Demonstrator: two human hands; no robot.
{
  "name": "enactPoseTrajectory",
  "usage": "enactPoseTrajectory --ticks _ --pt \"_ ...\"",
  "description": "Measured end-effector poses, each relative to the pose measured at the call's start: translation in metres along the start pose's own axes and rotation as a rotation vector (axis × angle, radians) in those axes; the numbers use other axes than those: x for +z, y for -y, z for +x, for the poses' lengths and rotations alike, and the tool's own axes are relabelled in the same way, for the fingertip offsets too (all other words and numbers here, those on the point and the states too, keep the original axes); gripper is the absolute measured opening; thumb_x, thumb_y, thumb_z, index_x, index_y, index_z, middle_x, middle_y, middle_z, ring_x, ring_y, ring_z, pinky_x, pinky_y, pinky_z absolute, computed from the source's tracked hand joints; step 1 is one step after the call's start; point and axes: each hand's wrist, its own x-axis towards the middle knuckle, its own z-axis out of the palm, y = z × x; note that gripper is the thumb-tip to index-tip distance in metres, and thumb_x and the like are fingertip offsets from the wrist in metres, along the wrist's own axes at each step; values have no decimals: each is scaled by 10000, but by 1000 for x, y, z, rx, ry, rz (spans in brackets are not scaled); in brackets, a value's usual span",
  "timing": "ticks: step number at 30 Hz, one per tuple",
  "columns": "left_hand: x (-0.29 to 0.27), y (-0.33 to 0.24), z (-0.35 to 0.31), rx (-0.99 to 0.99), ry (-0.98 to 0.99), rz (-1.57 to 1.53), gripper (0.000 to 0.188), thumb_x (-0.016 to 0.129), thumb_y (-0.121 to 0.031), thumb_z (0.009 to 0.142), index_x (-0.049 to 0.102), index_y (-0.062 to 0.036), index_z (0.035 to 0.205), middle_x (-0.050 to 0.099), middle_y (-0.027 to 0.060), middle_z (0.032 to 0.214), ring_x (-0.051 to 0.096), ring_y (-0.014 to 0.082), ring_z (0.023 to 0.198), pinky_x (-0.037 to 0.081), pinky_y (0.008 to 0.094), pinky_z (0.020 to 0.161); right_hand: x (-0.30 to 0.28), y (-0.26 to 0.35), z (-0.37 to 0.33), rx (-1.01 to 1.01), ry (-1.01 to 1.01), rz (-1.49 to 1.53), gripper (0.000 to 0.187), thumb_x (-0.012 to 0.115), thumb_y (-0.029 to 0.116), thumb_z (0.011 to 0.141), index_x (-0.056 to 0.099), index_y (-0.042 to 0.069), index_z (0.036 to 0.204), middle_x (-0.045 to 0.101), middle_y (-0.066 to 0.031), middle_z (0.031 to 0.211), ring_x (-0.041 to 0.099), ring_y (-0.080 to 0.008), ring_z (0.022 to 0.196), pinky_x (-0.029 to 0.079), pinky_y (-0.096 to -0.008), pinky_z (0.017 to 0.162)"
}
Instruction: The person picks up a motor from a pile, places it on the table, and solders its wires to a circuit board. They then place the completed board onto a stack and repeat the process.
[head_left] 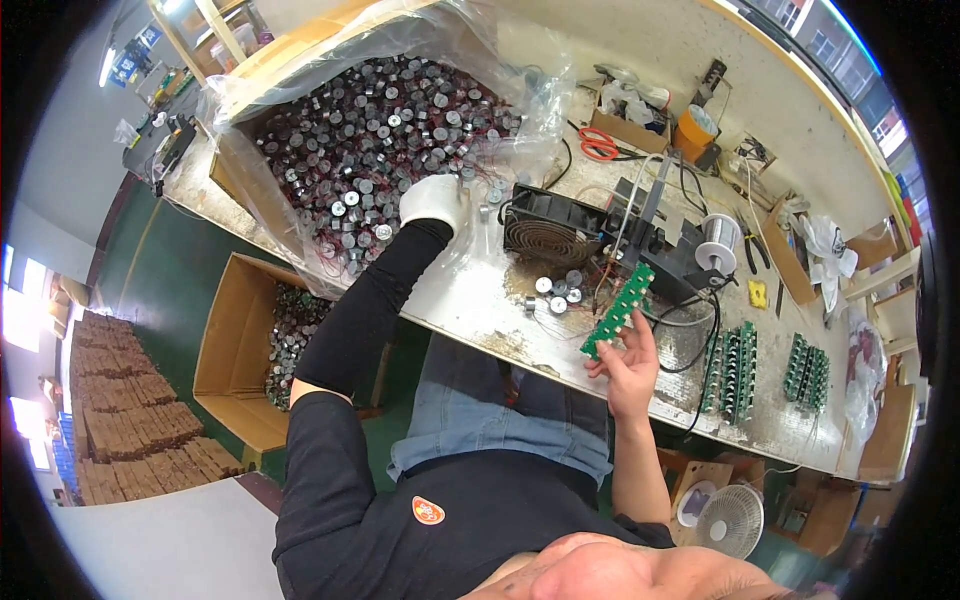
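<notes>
My left hand [436, 202], in a white glove, reaches to the near right edge of a large box heaped with small round metal parts [380, 130]. The parts trail thin reddish wires and look like small motors. What its fingers do is hidden. In my bare right hand [630, 368] is a narrow green circuit board [618, 312], pinched at its lower end and tilted above the bench. Just left of the board lie several loose round metal parts [558, 292] in front of a black fan [552, 226].
Rows of green circuit boards [738, 372] lie at the right of the bench [470, 322]. A solder wire spool [718, 243], red-handled scissors [599, 145] and black cables stand farther back. A cardboard box [228, 350] of parts sits below left; a white fan [730, 520] stands below right.
</notes>
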Motion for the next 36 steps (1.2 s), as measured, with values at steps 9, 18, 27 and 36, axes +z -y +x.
enactPoseTrajectory --ticks 9,18,27,36 --pt "-4 20 -20 149 -438 -362 239 660 -286 754 675 -48 749 647 133 899 625 319 787 503 397 713 -3 0 1 6 16 -25 658 593 -93 825 297 -7 1406 563 -187 1091 643 -185 650 529 -253 520" --pt "-21 6 -63 -300 -84 -1688 120 619 -72 862 586 37 901 661 135 792 653 186 645 536 271 572 -3 0 2 16 17 -45 664 595 -83 830 279 -13 1409 564 -189 1114 647 -183 654 523 -248 512" --pt "11 -23 -150 -177 137 -1671 507 661 -131 876 384 83 1243 614 243 1068 653 274 901 549 360 804 -3 1 4 -5 18 -36 661 596 -87 824 293 -5 1405 571 -183 1121 638 -177 655 520 -251 519" --pt "15 -42 -172 -206 220 -1606 288 612 -100 917 560 78 1137 651 144 977 650 192 875 545 307 780 -4 2 1 28 35 9 667 593 -104 824 302 17 1412 564 -169 1111 651 -186 681 522 -247 520"
